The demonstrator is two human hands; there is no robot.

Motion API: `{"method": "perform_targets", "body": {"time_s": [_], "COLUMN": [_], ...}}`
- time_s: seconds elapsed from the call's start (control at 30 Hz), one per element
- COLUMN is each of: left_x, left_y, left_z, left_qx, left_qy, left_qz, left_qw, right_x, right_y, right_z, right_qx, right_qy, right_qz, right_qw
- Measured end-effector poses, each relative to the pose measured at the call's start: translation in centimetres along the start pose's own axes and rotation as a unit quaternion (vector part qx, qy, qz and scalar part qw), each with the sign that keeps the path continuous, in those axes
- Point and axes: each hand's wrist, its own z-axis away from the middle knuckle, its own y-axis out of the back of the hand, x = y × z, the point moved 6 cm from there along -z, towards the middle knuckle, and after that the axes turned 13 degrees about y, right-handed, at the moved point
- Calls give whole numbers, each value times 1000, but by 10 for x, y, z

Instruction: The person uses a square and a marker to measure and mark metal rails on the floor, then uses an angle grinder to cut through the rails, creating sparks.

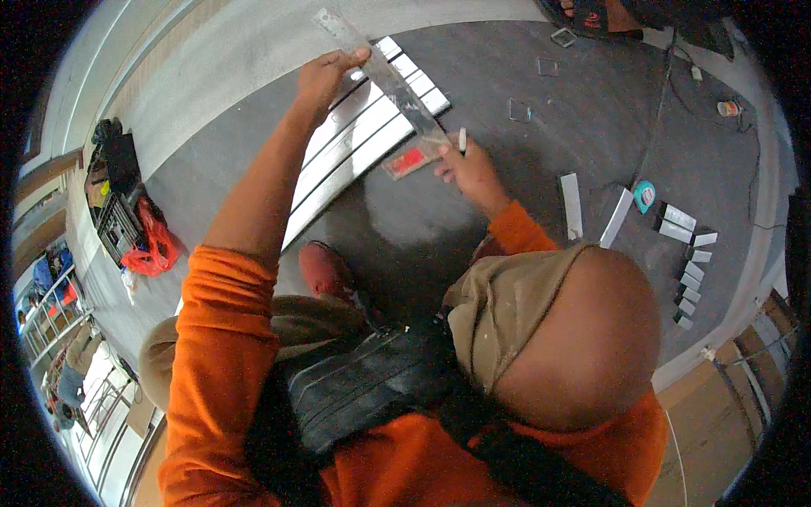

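Observation:
Several long silver metal bars (pixel 346 165) lie side by side on the dark floor in front of me. Across their far ends slants a try square, its steel blade (pixel 404 97) over the bars and its stock with a red patch (pixel 410 159) beside their right edge. My left hand (pixel 331 74) is closed on the blade, thumb on top, toward its far end. At the corner where blade and stock meet, my right hand (pixel 470 171) grips the square, with a white marker (pixel 462 140) sticking up between its fingers. The marker's tip cannot be made out.
To the right lie short cut metal pieces (pixel 676 221), two longer strips (pixel 572 205) and a teal tape measure (pixel 644 196). Thin rectangular frames (pixel 519 111) rest farther off. A cable (pixel 655 127) crosses the floor. At left stand a black crate (pixel 118 224) and red bag (pixel 155 241).

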Motion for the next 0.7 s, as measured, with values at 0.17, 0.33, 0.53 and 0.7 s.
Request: {"method": "perform_targets", "body": {"time_s": [0.17,0.33,0.53,0.7], "left_x": [-15,-39,-37,-22], "left_y": [19,26,17,27], "left_z": [-3,11,-4,-7], "left_qx": [-70,98,74,117], "left_qy": [-90,-146,-174,-186], "left_qz": [-126,-310,-376,-397], "left_qw": [986,935,907,891], "right_x": [10,27,25,-23], "right_y": [30,81,86,114], "right_z": [69,104,103,84], "right_qx": [138,219,279,252], "right_qy": [0,13,-24,-97], "right_qz": [-110,-75,-193,16], "right_qw": [984,973,940,963]}}
